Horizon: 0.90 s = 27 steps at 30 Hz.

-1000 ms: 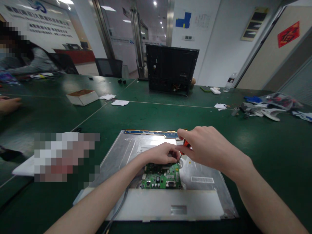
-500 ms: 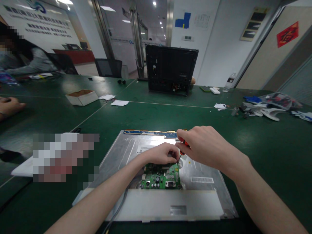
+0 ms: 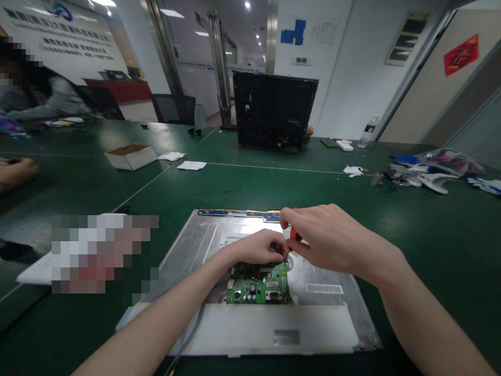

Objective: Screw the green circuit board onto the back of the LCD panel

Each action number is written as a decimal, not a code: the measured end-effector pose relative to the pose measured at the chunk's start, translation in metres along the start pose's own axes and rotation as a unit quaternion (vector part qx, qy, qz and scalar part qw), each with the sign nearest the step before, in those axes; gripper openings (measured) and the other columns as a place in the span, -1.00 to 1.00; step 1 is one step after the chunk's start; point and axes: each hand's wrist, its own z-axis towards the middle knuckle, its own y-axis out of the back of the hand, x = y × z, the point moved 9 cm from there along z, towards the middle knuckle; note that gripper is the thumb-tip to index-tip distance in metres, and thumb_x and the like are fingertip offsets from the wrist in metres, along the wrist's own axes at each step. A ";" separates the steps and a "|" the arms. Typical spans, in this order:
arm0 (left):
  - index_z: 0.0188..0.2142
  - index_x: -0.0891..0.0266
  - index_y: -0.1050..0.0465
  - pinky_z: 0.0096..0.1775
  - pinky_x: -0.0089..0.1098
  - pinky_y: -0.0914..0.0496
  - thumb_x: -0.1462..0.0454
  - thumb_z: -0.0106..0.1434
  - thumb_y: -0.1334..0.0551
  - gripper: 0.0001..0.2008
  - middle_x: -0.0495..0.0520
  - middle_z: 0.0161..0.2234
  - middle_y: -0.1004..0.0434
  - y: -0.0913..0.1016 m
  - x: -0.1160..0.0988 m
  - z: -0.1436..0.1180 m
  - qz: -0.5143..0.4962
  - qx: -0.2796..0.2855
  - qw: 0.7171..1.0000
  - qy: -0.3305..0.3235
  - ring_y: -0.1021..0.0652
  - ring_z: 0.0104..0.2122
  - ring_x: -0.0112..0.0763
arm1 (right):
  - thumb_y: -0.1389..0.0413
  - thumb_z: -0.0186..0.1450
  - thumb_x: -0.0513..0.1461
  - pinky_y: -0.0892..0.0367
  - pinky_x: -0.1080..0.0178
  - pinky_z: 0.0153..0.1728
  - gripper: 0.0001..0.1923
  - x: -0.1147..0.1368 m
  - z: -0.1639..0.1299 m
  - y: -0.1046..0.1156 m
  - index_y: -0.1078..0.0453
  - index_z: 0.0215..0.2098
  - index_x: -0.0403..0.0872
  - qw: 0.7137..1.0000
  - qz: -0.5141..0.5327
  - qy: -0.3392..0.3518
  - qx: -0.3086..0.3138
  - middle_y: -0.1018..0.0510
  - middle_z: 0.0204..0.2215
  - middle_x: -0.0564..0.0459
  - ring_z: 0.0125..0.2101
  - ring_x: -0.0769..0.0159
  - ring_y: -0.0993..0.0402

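Observation:
A silver metal monitor panel (image 3: 195, 245) lies flat on the green table (image 3: 422, 235), back side up. A small green circuit board (image 3: 260, 284) sits on its near middle. My right hand (image 3: 332, 237) grips an orange-handled screwdriver (image 3: 291, 237), its tip down at the board's far right corner. My left hand (image 3: 256, 248) rests on the board's far edge, fingertips pinched around the screwdriver tip. A blue strip board (image 3: 238, 213) runs along the panel's far edge. A grey cable (image 3: 191, 334) leaves the board toward me.
A black monitor shell (image 3: 274, 112) stands upright at the far side. A shallow cardboard box (image 3: 131, 155) and paper scraps lie at the left, bags and parts (image 3: 430, 169) at the right. Another person's hand (image 3: 15, 171) rests at the left edge.
My right hand has shifted slightly left and down with the screwdriver. The other person's hand at the left edge has moved a little.

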 end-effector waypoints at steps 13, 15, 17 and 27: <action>-0.36 0.29 -0.48 -0.36 -0.46 -0.31 0.37 0.10 -0.23 -0.92 -0.02 -0.45 -0.50 -0.001 0.004 0.000 0.027 0.009 1.000 -0.010 -0.48 -0.41 -0.36 | -0.10 0.24 -0.27 0.07 0.29 -0.57 -0.84 0.009 -0.004 0.000 -0.22 -0.21 -0.05 1.000 0.013 0.016 0.021 -0.51 -0.36 0.09 -0.47 0.34 -0.38; -0.40 0.29 -0.47 -0.37 -0.46 -0.31 0.40 0.09 -0.21 -0.92 -0.01 -0.44 -0.51 -0.003 0.004 0.000 0.018 0.016 1.000 -0.013 -0.49 -0.41 -0.35 | -0.09 0.28 -0.20 0.08 0.30 -0.56 -0.87 0.004 -0.002 0.001 -0.25 -0.21 -0.03 1.000 0.011 -0.006 0.015 -0.53 -0.40 0.10 -0.47 0.33 -0.40; -0.41 0.29 -0.46 -0.37 -0.46 -0.31 0.41 0.08 -0.20 -0.92 -0.01 -0.43 -0.52 -0.003 0.003 0.000 0.010 0.015 1.000 -0.015 -0.49 -0.39 -0.35 | -0.06 0.32 -0.12 0.10 0.30 -0.55 -0.86 0.000 -0.001 0.001 -0.29 -0.23 -0.01 1.000 0.002 -0.023 0.007 -0.53 -0.43 0.11 -0.48 0.33 -0.40; -0.38 0.27 -0.49 -0.30 -0.44 -0.36 0.46 0.05 -0.23 -0.86 -0.02 -0.42 -0.54 -0.001 0.003 -0.001 -0.011 0.002 1.000 0.005 -0.51 -0.37 -0.37 | 0.02 0.37 -0.13 0.16 0.28 -0.57 -0.79 -0.001 0.002 0.002 -0.34 -0.37 -0.02 0.999 -0.037 -0.021 -0.003 -0.51 -0.53 0.10 -0.57 0.38 -0.32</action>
